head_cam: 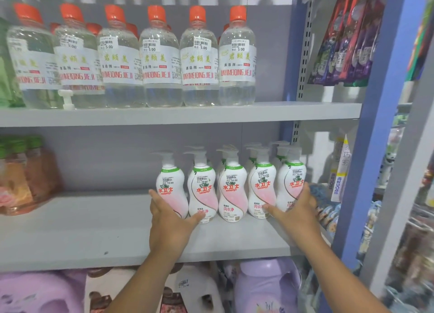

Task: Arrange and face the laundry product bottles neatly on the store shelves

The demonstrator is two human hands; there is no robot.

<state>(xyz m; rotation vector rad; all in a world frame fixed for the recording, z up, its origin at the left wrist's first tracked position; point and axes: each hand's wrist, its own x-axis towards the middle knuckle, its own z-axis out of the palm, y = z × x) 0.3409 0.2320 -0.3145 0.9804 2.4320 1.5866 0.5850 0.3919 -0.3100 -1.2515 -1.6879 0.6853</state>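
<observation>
Pump bottles [231, 186]: five-wide front row, right end of the middle shelf [94, 230], labels outward. Your left hand [170, 221] and right hand [297, 209] bracket the row's ends, fingers spread and straight against the end bottles, likely to square the facing.

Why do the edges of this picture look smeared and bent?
Head view: wide lens bows the shelf post; the packets and lilac jug at the borders blur, while the central pump bottles between both hands stay fairly sharp.
</observation>
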